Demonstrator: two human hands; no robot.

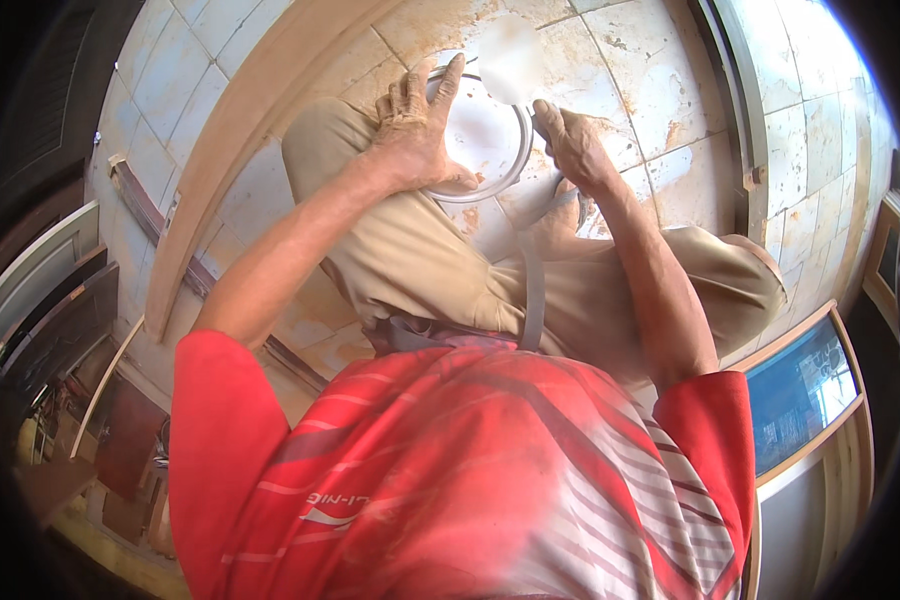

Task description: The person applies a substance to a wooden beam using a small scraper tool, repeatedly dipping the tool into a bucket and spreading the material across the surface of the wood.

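Note:
A round white plate-like disc with a grey rim (490, 140) lies on the stained tile floor in front of my bent knees. My left hand (415, 130) rests on its left edge, fingers spread over the rim and gripping it. My right hand (570, 140) is at the disc's right edge with its fingers closed around a small dark tool whose tip touches the rim. A blurred pale patch hides the top of the disc. My khaki trousers and red striped shirt fill the lower half of the view.
A long curved wooden arch piece (240, 130) lies on the floor at my left. Dark wooden frames and panels (50, 300) stand at the far left. A blue-panelled wooden frame (800, 390) leans at the right. A grey door frame (740, 110) runs along the upper right.

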